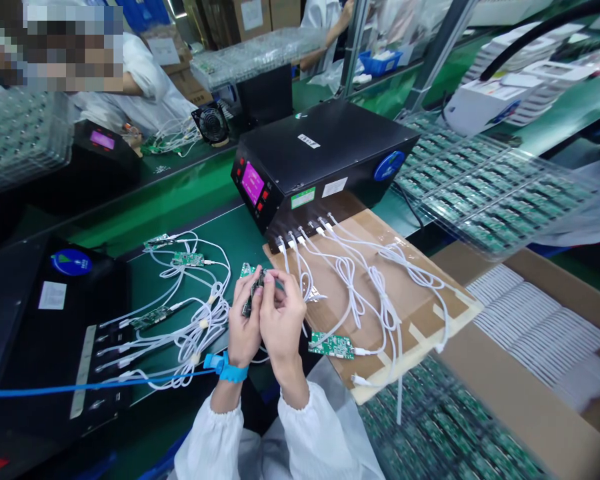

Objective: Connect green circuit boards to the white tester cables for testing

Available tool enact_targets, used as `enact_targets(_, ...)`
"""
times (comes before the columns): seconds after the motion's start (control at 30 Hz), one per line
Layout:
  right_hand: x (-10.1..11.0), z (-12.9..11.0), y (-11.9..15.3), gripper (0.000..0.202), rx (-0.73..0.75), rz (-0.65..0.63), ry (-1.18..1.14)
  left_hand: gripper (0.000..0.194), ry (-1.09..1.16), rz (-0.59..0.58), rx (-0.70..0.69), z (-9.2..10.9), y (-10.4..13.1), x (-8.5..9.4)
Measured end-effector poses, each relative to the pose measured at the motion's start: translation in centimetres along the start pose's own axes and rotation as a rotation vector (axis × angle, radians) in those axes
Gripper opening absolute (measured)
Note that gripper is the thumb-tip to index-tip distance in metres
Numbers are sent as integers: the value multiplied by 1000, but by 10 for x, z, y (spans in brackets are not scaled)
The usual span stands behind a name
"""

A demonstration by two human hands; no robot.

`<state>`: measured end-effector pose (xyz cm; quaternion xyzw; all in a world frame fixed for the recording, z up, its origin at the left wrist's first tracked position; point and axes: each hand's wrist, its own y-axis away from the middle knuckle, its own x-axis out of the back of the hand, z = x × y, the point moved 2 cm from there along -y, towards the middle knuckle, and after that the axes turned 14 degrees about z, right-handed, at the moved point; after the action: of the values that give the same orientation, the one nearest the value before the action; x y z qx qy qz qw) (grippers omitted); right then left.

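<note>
My left hand [243,327], with a blue wrist strap [234,371] on its wrist, grips a small green circuit board [250,301] held on edge. Close against it, my right hand [283,320] has its thumb and fingers pinched at the board's upper end. Whether a cable plug sits between those fingertips is hidden. Just behind the hands lies another green board [247,269]. On the cardboard sheet [325,283] to the right, a board [333,345] has a white cable plugged into its right end.
A black test box [325,143] with a pink display feeds several white cables [347,280]. Another black box [45,320] and cabled boards [189,259] are at left. Trays of boards [500,180] and a carton [535,333] stand at right. A co-worker [140,73] sits opposite.
</note>
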<state>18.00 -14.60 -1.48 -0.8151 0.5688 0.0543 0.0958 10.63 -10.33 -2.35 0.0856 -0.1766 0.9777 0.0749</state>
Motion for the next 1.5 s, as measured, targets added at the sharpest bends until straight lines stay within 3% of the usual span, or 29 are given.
enact_targets(0.2,0,0,-4,19,32,-7,11,36,-10,-42,-34,0,-6,1)
enact_targets(0.57,-2,2,-9,21,-97,-74,-44,42,-17,-74,27,-7,-9,3)
enact_targets(0.83,-1,8,-8,24,-99,-32,33,51,-51,-133,129,4,-13,10)
enact_targets(1.13,-12,15,-10,37,114,-41,350,57,262,198,265,11,-18,32)
enact_targets(1.37,-21,25,-7,40,156,-133,480,54,410,341,439,20,-14,44)
enact_targets(1.5,-17,9,1,39,146,-248,499,46,570,331,583,31,-10,48)
